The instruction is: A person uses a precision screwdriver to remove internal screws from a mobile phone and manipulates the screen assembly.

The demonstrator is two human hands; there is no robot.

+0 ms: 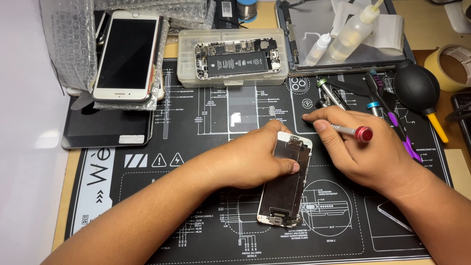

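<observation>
A: Black repair mat (196,206) with white line diagrams, spread over a wooden desk (454,162). Crowded along the far edge.

B: Largest first?

A: Dark tablet (105,127) at far left, under a white phone (127,54) lying face up on bubble wrap (68,39). Clear parts box (230,73) at top centre, with an opened phone body (238,60) on its lid. Grey tray (343,56) to the right, two squeeze bottles (351,34) on it. Black rubber air blower (417,87) with a yellow nozzle at far right; roll of tape (449,66) beyond it. Spare drivers (333,95) just beyond the hands.

B: And mid-mat?

A: Detached phone screen assembly (287,184), back side up, metal shield plate showing, lying slightly tilted on the mat. Left hand (245,159) pressed on its upper part, thumb on the plate, fingers curled over the top left corner. Right hand (363,149) closed narrowly around a slim screwdriver (343,129) with a red cap, tip pointing left just past the top edge of the assembly.

B: Handling?

A: Probably light, thin, stiff but fragile: glass underneath, likely delicate ribbon cables near the top. Best held by the long edges or pinned flat on the metal plate; no bending, no pressure on connectors. Possibly slippery on the glass side.
</observation>
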